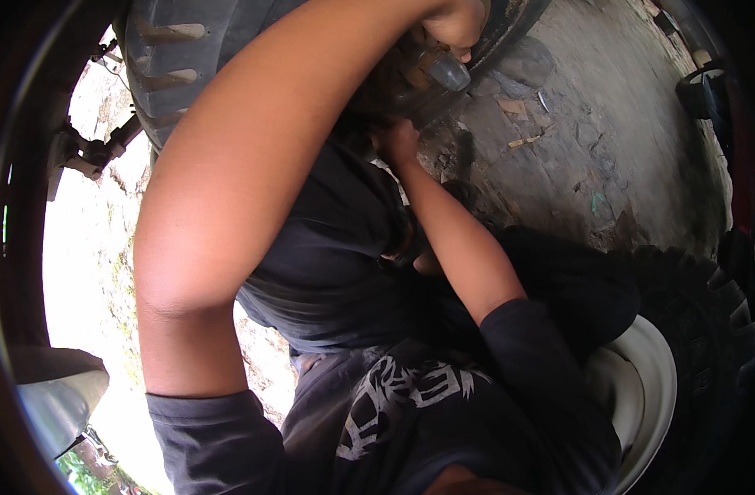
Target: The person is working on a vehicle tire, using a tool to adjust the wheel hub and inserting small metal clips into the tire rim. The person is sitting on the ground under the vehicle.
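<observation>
Big treaded tyre [229, 29], top of frame from upper left to centre; its right edge borders the ground. Brown hub area in its middle, grey blunt-ended piece [451, 74] sticking out toward lower right. Left hand [456, 23] is curled at the hub, right at the top edge of frame, just above the grey piece; can't tell what it's closed on. Right hand [398, 140] is a loose fist below it, near the tyre's lower edge; contact hidden in shadow, grip can't be told. Hands apart, grey piece between them.

Room: widest is the rough grey ground [641, 157] at right, with a yellowish strip [526, 142] and a green scrap [597, 201] on it. Bounded lower right by a second tyre [703, 330] on a white rim [662, 371]. Left side tighter: dark metal linkage [93, 157] just beside the first tyre's left edge.
</observation>
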A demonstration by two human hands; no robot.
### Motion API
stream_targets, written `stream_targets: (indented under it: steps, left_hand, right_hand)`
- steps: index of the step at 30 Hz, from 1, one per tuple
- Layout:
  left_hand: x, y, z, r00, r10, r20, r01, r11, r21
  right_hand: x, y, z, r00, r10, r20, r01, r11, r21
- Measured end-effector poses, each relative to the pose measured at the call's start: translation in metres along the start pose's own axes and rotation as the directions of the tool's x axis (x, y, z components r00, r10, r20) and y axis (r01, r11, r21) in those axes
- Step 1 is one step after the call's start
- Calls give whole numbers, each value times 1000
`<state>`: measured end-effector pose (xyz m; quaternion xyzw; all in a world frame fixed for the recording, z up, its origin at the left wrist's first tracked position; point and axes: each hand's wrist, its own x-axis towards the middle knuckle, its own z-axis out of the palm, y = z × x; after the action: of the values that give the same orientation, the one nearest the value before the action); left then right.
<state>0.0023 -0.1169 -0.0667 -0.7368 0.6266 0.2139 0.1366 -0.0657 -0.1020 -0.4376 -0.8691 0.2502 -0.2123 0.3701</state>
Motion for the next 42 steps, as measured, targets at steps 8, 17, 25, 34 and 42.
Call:
stream_targets:
  steps: [8,17,25,34,42]
  left_hand:
    - [24,12,11,996,76,-38,-74,996,41]
    - [-8,8,-2,999,-50,2,50,999,-14]
    - [8,4,4,999,-22,-38,23,999,33]
    - [12,5,6,999,-27,-37,27,1000,-7]
    - [23,-1,17,999,-29,-24,29,1000,2]
  right_hand:
    - [-4,85,-20,865,378,-331,-313,921,233]
    - [-18,14,15,942,-78,-326,150,968,201]
    - [12,24,-3,972,161,-169,-134,977,165]
    - [28,56,-19,950,189,-249,-155,977,149]
    - [43,59,-15,939,248,-239,-197,956,216]
